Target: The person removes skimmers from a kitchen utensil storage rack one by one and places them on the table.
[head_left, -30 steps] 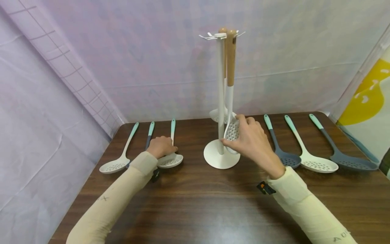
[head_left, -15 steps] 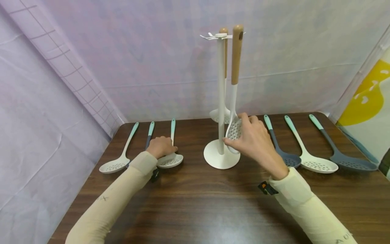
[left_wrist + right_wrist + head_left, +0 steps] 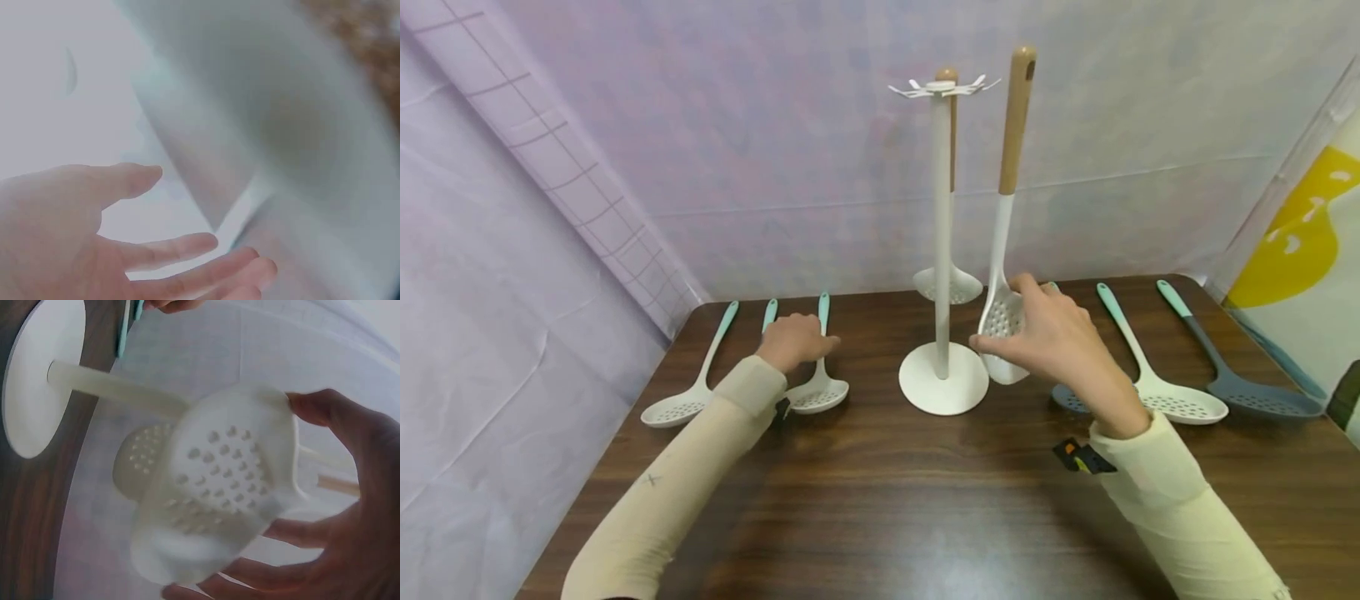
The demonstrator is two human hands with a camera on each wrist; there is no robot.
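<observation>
My right hand [image 3: 1060, 333] grips a white skimmer [image 3: 1011, 208] by the edges of its perforated bowl. The skimmer's wooden handle points up and leans right, apart from the white utensil stand [image 3: 942, 233]. In the right wrist view, thumb and fingers span the sides of the skimmer's bowl [image 3: 219, 481]. Another white wooden-handled skimmer [image 3: 951, 283] hangs behind the stand's pole. My left hand [image 3: 796, 340] is over the handles of a white slotted spoon [image 3: 817, 394] and a grey, mint-handled utensil [image 3: 770, 313]. Its fingers [image 3: 181, 248] are extended with nothing between them.
A white slotted spoon with a mint handle [image 3: 681, 407] lies at far left on the brown table [image 3: 880, 500]. To the right lie a grey slotted spoon [image 3: 1067, 398], partly behind my arm, a white one [image 3: 1183, 402] and another grey one [image 3: 1262, 397]. Curtains stand behind.
The wooden-handled skimmer has come off the stand's hook and moved right and up with my right hand. My left hand has lifted slightly, uncovering more of the white spoon beside it.
</observation>
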